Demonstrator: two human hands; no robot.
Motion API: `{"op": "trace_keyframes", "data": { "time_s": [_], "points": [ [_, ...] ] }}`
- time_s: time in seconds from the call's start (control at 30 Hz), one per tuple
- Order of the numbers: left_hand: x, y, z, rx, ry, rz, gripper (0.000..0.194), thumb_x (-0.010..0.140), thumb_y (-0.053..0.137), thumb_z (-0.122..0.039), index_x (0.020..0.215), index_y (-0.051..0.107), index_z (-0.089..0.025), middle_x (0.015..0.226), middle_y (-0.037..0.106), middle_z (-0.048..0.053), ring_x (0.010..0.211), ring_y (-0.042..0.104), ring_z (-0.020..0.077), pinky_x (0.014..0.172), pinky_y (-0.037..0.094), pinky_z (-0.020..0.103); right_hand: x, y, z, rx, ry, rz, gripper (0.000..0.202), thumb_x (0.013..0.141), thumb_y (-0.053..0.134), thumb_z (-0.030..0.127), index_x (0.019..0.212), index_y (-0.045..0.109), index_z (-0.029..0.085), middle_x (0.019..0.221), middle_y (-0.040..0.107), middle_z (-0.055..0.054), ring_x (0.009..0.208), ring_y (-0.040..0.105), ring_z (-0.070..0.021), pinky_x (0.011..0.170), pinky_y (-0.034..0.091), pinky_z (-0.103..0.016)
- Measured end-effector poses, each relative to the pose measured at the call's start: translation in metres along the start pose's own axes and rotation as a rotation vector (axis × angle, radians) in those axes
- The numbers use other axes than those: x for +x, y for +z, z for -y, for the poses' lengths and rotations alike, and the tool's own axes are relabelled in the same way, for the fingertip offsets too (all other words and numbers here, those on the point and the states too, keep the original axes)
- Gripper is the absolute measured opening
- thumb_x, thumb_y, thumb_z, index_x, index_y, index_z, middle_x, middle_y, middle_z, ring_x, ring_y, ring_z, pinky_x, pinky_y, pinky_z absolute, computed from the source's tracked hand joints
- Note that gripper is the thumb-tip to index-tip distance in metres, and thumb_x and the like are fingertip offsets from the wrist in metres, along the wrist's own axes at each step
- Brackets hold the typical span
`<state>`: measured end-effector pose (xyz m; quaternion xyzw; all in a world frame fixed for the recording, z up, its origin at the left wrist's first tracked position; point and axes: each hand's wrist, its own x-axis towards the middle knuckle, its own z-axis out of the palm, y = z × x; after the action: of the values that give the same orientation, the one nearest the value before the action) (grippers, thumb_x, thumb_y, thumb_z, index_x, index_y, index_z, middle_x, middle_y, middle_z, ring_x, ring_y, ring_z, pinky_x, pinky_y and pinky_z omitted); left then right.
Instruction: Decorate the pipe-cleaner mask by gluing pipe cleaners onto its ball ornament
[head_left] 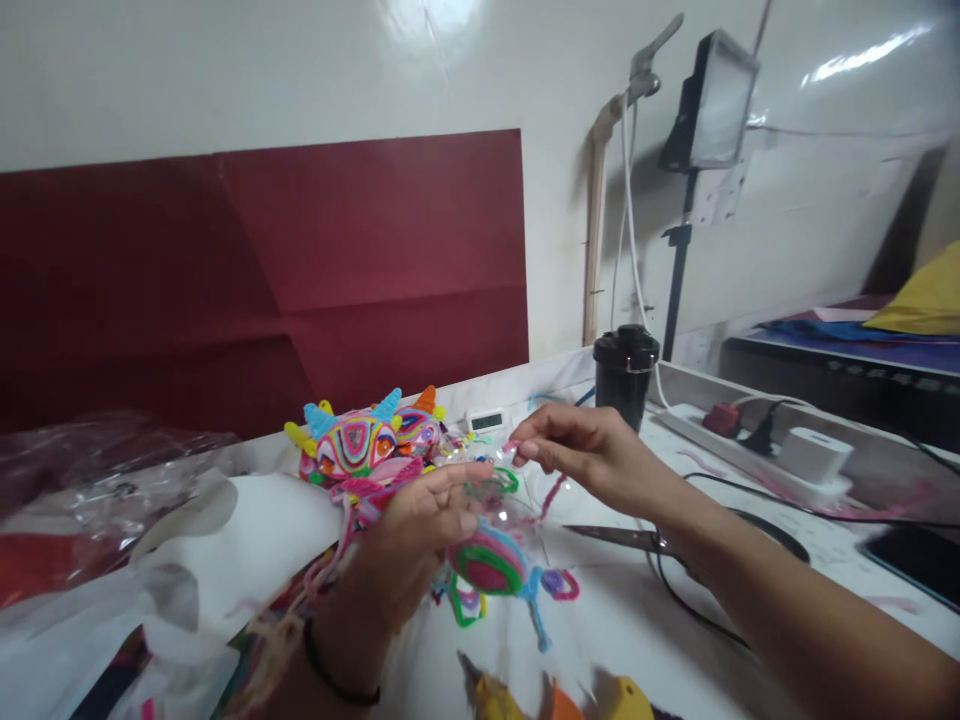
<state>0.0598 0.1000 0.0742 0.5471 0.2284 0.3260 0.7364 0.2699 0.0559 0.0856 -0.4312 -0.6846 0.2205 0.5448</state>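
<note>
My left hand [424,520] is closed on a partly clear plastic craft piece that carries a coiled pipe-cleaner oval [487,565] in red, green and pale blue. Facing it, my right hand [581,448] pinches a small pink piece [511,446] between thumb and forefinger; its exact kind is too blurred to tell. A dark pink pipe cleaner [553,497] slants below the right fingers. Just behind my left hand sit colourful pipe-cleaner animal heads [352,445] with blue and orange horns. Green, blue and purple pipe-cleaner shapes [541,605] show beneath the oval.
Scissors [615,537] lie under my right forearm. Yellow-handled pliers [491,690] are at the front edge. A small digital display [487,421], black cup [626,370], power strip [757,450], phone [919,562] and lamp [720,100] stand behind or right. Clear plastic wrap [105,500] is at left.
</note>
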Motion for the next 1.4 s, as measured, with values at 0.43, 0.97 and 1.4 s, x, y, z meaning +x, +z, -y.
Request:
{"op": "trace_keyframes", "data": {
  "time_s": [0.43,0.97,1.4],
  "points": [
    [0.004,0.005,0.005,0.0,-0.012,-0.033,0.037,0.054,0.08,-0.022,0.089,0.07,-0.016,0.061,0.053,-0.002,0.06,0.049,0.0123,0.056,0.035,0.023,-0.009,0.016,0.003,-0.386,-0.229,0.075,0.014,0.092,0.055,0.023,0.083,0.064,0.018,0.07,0.059,-0.001,0.061,0.052,-0.0124,0.053,0.037,-0.023],
    [0.009,0.0,0.012,0.107,0.134,-0.199,0.025,0.057,0.077,-0.017,0.08,0.066,-0.017,0.057,0.047,-0.005,0.059,0.048,0.0103,0.055,0.037,0.02,-0.008,0.014,0.002,-0.415,-0.272,-0.062,0.016,0.078,0.056,0.011,0.065,0.064,0.015,0.056,0.057,0.001,0.049,0.047,-0.0101,0.05,0.034,-0.024],
    [0.008,0.002,0.008,0.116,0.166,-0.298,0.022,0.06,0.071,-0.017,0.079,0.061,-0.017,0.057,0.044,-0.007,0.053,0.04,0.0072,0.052,0.033,0.019,-0.002,0.014,-0.011,-0.086,0.097,0.087,0.025,0.086,0.059,0.038,0.082,0.069,0.016,0.076,0.062,-0.003,0.068,0.054,-0.0152,0.059,0.04,-0.027]
  ]
}}
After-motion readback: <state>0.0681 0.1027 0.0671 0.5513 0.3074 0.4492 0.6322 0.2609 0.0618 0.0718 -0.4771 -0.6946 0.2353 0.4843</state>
